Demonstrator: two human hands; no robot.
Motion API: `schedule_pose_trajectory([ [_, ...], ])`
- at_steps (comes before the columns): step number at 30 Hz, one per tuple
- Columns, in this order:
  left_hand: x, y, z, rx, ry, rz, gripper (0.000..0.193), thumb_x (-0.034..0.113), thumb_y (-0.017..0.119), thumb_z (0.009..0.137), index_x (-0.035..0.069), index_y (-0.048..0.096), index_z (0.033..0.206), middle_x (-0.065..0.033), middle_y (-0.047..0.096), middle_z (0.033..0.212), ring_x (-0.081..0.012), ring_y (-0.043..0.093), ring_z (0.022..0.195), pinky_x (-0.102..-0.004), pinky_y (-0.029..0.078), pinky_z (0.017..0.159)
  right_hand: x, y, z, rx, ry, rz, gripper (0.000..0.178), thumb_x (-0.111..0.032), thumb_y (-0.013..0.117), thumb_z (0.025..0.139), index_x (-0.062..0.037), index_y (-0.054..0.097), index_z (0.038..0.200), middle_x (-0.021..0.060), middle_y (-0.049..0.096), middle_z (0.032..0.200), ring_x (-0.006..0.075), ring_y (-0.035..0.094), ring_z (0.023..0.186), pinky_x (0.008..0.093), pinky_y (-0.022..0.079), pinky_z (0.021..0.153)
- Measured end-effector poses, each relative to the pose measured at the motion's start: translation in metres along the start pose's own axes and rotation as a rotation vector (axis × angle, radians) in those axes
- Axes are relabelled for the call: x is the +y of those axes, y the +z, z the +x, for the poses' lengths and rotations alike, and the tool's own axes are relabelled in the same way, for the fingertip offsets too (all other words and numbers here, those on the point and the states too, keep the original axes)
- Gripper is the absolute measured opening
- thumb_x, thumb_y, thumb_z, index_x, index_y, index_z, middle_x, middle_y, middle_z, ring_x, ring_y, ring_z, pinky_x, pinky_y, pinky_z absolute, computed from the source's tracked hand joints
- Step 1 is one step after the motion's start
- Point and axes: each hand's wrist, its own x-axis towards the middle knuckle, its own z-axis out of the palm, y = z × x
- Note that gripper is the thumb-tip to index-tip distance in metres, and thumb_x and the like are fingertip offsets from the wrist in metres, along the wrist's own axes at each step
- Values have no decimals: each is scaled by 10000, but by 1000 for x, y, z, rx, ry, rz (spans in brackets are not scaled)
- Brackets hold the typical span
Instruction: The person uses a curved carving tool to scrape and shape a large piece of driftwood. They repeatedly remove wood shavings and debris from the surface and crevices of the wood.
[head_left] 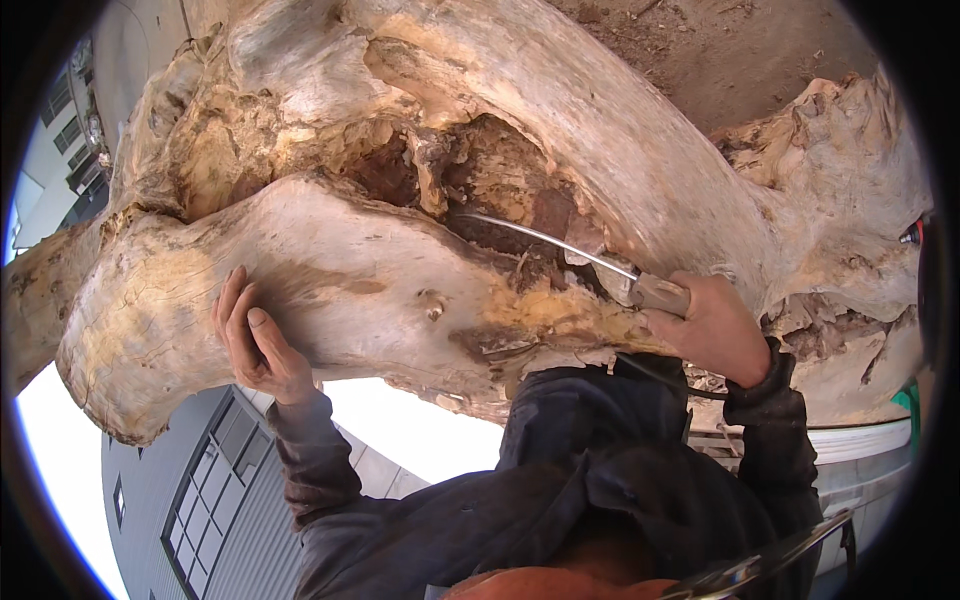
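Note:
A big, pale, weathered tree trunk [370,250] lies across the view, with a ragged brown hollow [505,165] along its middle. My right hand [715,330] is closed around the handle of a curved tool [548,238] with a slim, shiny metal blade. The blade points left, and its tip reaches into the hollow; whether the tip touches wood I cannot tell. My left hand [258,340] rests on the smooth near side of the trunk, thumb apart from the fingers, with nothing in it.
More gnarled wood [845,180] rises at the right. Brown ground [720,60] with scattered chips shows at the far right. A grey building [215,480] with windows stands at the lower left. A dark cord [665,378] runs below my right hand. Something green [908,400] sits at the right edge.

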Motion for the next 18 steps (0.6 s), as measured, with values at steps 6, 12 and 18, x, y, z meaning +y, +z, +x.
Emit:
schedule_pose_trajectory([
  [6, 3, -2, 3, -28, 52, 41, 251, 124, 509, 1002, -41, 674, 1094, -180, 688, 1235, -334, 608, 1198, -479, 365, 1122, -4, -2, -6, 53, -49, 21, 352, -278, 764, 805, 45, 678, 915, 275, 637, 760, 460, 640, 741, 461, 504, 644],
  [12, 11, -1, 29, -271, 227, 123, 240, 67, 569, 960, -14, 667, 1163, -143, 679, 1254, -326, 601, 1181, -414, 431, 1044, 8, -3, -16, 82, -98, 251, 245, -165, 750, 863, 40, 699, 989, 153, 686, 729, 211, 672, 658, 322, 504, 619],
  [18, 16, 87, 106, -543, 368, 143, 239, 163, 631, 943, 66, 698, 1151, -121, 701, 1053, -323, 648, 996, -441, 459, 925, 37, 19, -4, 271, -74, 653, 188, -118, 762, 880, 32, 707, 980, 41, 708, 747, 76, 634, 693, 260, 497, 622],
])
